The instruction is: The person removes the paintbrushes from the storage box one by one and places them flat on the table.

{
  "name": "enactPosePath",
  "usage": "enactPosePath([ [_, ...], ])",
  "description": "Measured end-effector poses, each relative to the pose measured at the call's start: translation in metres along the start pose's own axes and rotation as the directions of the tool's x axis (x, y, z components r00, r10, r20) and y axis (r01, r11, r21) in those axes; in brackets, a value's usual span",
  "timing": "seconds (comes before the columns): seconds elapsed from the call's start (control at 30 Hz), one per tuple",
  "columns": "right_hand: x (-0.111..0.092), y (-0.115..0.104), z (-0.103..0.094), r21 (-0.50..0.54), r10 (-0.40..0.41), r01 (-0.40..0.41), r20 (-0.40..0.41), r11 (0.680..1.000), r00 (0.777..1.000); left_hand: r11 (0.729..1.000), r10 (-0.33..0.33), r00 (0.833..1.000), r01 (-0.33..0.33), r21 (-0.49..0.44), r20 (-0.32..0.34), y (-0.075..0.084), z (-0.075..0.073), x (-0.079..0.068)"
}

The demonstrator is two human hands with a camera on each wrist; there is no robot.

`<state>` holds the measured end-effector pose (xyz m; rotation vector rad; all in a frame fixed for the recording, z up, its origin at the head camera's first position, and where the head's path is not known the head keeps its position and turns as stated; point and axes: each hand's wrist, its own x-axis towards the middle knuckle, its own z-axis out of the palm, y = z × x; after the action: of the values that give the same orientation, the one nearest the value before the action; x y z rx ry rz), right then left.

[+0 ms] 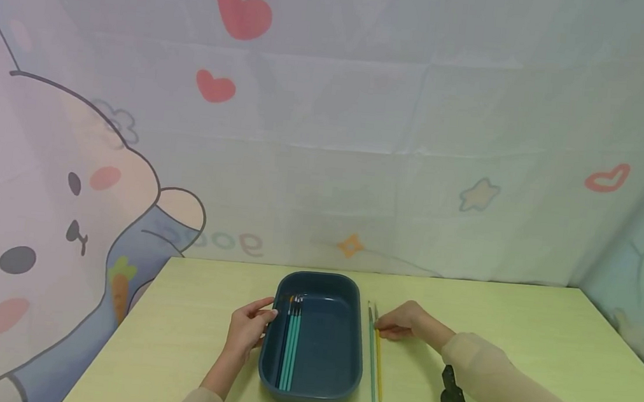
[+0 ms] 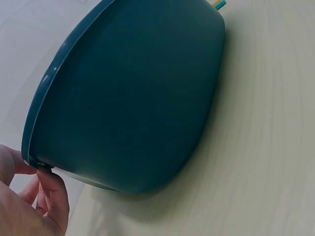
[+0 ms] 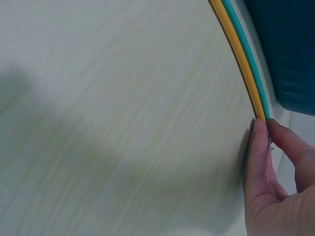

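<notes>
Pale table (image 1: 518, 327): left hand (image 1: 247, 327) gripped the tray (image 1: 323, 348) by its rim, right hand (image 1: 403, 320) pinched the yellow brush (image 1: 379, 364).

Judged a pick-up; next move likely called for a clean lift. Slim, straight, the yellow brush lay right of the tray; green brush (image 1: 371, 358) alongside, perhaps pinched too, couldn't tell. More brushes (image 1: 291, 351) inside, left.

Through my feed I see the tub (image 1: 329, 348) on the desk (image 1: 491, 305), brushes (image 1: 293, 352) inside along its left wall and two loose brushes (image 1: 379, 367) just to its right. The left hand (image 1: 249, 327) is at the tub's left rim, the right hand (image 1: 401, 321) right of the loose pair's far half.
</notes>
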<state>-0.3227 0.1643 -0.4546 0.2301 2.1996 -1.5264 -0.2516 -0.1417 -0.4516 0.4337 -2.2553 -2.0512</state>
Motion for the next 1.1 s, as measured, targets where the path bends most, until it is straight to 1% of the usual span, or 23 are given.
enactPosePath([
  [0.33, -0.006, 0.001, 0.001, -0.022, 0.003, -0.003, -0.007, 1.0, 1.0, 1.0, 0.001, 1.0, -0.001, -0.001, 0.011, 0.001, -0.004, -0.004],
  [0.57, -0.012, -0.002, 0.001, -0.011, -0.003, 0.003, -0.022, 1.0, 1.0, 1.0, -0.003, 1.0, 0.003, -0.005, 0.023, 0.001, -0.006, -0.006],
  [0.83, -0.016, -0.008, 0.0, -0.037, -0.006, 0.006, 0.005, 0.999, 1.0, 1.0, -0.002, 1.0, 0.002, -0.002, 0.025, 0.0, -0.006, -0.006],
  [1.1, -0.018, -0.017, -0.001, -0.036, -0.013, 0.011, -0.043, 0.999, 0.999, 1.0, -0.002, 1.0, 0.002, -0.005, 0.025, 0.001, -0.007, -0.006],
])
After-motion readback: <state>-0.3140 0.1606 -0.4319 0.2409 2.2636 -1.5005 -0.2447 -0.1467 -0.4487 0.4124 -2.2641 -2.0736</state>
